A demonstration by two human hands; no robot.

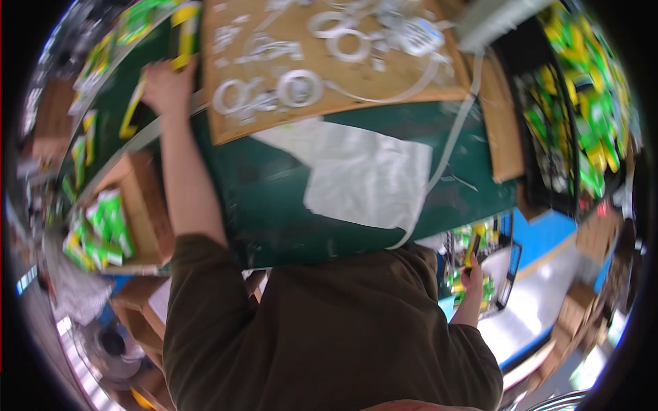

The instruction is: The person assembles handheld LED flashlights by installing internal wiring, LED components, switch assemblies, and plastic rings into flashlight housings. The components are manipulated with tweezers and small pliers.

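My left arm stretches to the far left over the green conveyor-like strip, and my left hand (pixel 166 88) is blurred there. Its fingertips are beside a slim yellow-and-black pack (pixel 184 38), apparently touching it; whether they grip it cannot be made out. Close to the wrist lies another yellow-and-black pack (pixel 132 113). Low on the right, my right hand (pixel 471 275) is closed around a slim yellow-and-black item (pixel 473 248), held upright above a black crate (pixel 509 274) of green and yellow packs.
A brown board (pixel 329 75) bears white tape rolls (pixel 348 44) and scraps. White sheeting (pixel 370 175) lies on the green table (pixel 267 198). At left stands a cardboard box (pixel 147 205) with green packs; at right, a black crate (pixel 558 195) beside piled packs (pixel 593 116).
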